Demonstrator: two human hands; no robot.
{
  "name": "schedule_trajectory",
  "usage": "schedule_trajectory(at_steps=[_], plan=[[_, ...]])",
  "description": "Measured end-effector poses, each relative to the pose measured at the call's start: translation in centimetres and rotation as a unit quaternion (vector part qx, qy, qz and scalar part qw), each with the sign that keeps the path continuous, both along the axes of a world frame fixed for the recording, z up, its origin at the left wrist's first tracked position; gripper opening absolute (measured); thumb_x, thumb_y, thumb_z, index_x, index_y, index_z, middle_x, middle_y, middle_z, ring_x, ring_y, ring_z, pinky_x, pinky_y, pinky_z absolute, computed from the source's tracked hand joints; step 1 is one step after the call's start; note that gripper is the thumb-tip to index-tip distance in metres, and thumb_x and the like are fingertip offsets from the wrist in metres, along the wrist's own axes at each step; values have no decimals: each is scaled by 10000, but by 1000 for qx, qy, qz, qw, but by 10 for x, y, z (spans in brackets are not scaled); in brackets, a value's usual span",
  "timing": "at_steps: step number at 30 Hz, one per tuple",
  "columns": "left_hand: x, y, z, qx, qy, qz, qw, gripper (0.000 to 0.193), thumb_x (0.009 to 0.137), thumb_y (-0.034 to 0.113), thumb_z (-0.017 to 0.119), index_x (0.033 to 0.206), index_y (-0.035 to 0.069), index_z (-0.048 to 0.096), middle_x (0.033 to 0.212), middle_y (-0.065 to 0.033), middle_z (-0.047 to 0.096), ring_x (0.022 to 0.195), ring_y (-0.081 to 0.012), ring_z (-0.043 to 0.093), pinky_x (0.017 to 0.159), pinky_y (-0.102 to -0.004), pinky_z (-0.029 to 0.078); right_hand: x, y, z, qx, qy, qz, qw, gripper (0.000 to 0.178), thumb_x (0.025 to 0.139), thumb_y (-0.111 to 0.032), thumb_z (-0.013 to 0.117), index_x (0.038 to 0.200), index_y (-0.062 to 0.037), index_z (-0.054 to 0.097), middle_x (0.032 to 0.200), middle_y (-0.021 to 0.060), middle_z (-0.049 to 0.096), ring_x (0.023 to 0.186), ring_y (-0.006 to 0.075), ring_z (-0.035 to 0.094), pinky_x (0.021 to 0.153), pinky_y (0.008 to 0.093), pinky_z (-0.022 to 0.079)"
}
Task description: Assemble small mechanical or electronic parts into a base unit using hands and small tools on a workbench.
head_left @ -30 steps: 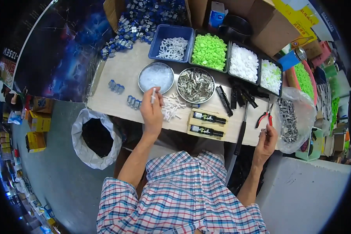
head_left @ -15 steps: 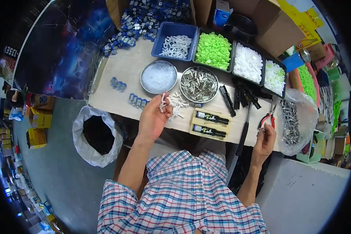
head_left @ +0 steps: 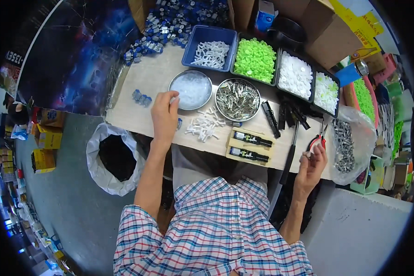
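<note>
Metal bowl of clear bits [head_left: 190, 89] on the worktop [head_left: 142, 94] is being touched at its rim by the outstretched left hand [head_left: 164, 115], moved up from the white pieces [head_left: 206, 125]; whether anything is being pinched cannot be told. A small grey part [head_left: 305, 155] is being pinched by the raised right hand [head_left: 312, 164] beside red pliers [head_left: 318, 139].

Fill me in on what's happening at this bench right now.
A person in a checked shirt works at a cluttered bench. The left hand reaches to the rim of a round metal dish of clear bits, fingertips pinched on something small. The right hand is raised near the bench edge, holding a small grey part beside red-handled pliers. A loose pile of white plastic pieces lies between the hands.
</note>
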State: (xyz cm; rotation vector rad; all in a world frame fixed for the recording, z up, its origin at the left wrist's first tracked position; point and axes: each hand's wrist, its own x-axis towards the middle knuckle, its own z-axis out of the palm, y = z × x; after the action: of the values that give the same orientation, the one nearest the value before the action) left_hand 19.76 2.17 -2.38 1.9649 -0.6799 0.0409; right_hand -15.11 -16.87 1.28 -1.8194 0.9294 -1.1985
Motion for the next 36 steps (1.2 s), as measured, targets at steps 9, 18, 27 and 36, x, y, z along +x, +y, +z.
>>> schedule_trajectory(at_steps=[9, 18, 27, 36], plan=[[17, -25, 5, 69, -164, -58, 982, 130, 886, -16, 669, 1013, 4, 684, 932, -168, 663, 838, -359, 668, 723, -399, 516, 8, 19, 5, -13, 124, 94, 988, 180, 907, 35, 679, 1076, -24, 692, 1093, 65, 550, 780, 119, 519, 692, 232, 442], [3, -18, 16, 24, -102, -12, 994, 115, 881, -5, 693, 996, -6, 690, 884, -131, 661, 766, -280, 666, 677, -357, 505, 0, 27, -7, 146, 65, 111, 981, 272, 923, 27, 695, 1188, 10, 632, 954, 16, 565, 802, 73, 534, 727, 205, 462], [-107, -11, 22, -198, 405, -100, 887, 130, 922, -2, 687, 1044, 16, 645, 834, 6, 609, 661, -46, 539, 576, -192, 394, 43, 50, 1, 211, 40, 244, 946, 218, 972, 11, 620, 1189, 17, 632, 1041, 29, 628, 916, 77, 575, 854, 224, 460], [-152, -18, 13, -194, 516, -175, 816, 121, 921, 3, 703, 1023, 17, 639, 787, 0, 613, 630, -51, 537, 555, -195, 394, 50, 59, -10, 411, -161, 185, 878, 170, 1020, -87, 614, 1164, 2, 604, 910, 44, 645, 822, 107, 609, 808, 250, 512]])
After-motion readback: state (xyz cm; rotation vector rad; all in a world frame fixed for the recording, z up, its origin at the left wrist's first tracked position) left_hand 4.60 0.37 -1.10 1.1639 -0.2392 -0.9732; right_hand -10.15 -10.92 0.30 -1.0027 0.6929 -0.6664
